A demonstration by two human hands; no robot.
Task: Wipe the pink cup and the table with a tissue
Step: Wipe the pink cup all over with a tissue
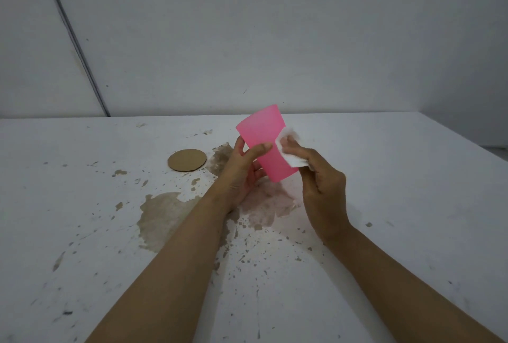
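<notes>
L hand [242, 175] grips cup [268, 147] above stained counter [384, 177]; thumb across its side. R hand [321, 177] pinches tissue [290, 150] against cup wall. Cardboard disc [187, 160] left of L hand.

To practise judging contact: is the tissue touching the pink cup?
Touching. The head view shows the right hand pressing the tissue against the side of the pink cup, with no gap between them.

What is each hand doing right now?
Left hand: fingers curled round the pink cup.
Right hand: fingers pinching the tissue against the cup.
</notes>
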